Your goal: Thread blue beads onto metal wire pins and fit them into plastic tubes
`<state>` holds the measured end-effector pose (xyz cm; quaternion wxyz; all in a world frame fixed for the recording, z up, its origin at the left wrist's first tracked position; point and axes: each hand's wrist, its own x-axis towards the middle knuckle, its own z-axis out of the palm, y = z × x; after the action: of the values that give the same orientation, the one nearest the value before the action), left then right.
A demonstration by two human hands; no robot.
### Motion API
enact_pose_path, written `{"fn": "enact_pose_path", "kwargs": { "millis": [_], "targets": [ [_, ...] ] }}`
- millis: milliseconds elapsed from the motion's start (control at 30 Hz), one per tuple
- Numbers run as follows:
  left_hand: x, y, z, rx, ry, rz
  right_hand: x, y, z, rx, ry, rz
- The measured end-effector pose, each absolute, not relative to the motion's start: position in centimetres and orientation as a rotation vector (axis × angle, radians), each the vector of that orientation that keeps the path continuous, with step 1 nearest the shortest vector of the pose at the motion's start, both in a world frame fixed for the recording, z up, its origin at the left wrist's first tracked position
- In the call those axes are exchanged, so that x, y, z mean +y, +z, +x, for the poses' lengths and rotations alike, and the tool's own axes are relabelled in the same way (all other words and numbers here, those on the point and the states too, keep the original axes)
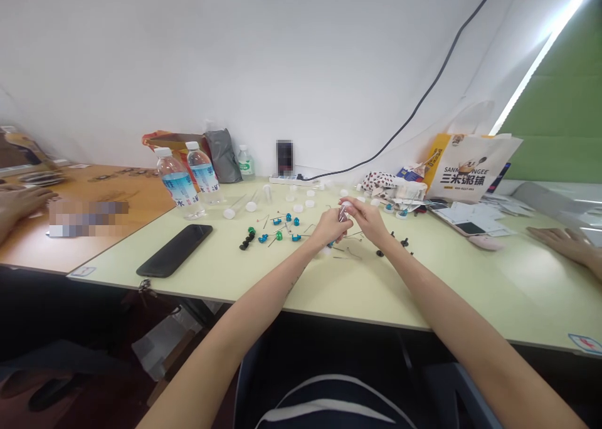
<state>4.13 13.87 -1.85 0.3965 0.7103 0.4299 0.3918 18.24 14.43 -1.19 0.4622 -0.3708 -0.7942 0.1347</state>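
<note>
My left hand (330,227) is wrapped round a small clear tube (343,213) with a white end, near the middle of the pale yellow table (301,285). The fingers of my right hand (364,217) are pressed together at the tube's upper end. To the left of my hands lie several small blue parts (296,238), green parts (279,235), black parts (245,243) and thin metal rods. More black parts (404,243) lie beside my right wrist. White caps (310,202) and clear tubes (251,206) are behind.
A black phone (175,251) lies at the left, with two water bottles (203,177) behind it. A paper bag (470,169) and papers (486,216) are at the right. Other people's hands (562,241) rest at both sides.
</note>
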Motion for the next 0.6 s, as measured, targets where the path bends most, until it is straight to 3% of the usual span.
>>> {"fn": "enact_pose_path", "kwargs": {
  "millis": [600],
  "targets": [
    [14.15, -1.58, 3.59, 0.891, 0.931, 1.754, 14.00, -1.11, 17.69, -1.833, 0.627, -0.707]
  ]
}}
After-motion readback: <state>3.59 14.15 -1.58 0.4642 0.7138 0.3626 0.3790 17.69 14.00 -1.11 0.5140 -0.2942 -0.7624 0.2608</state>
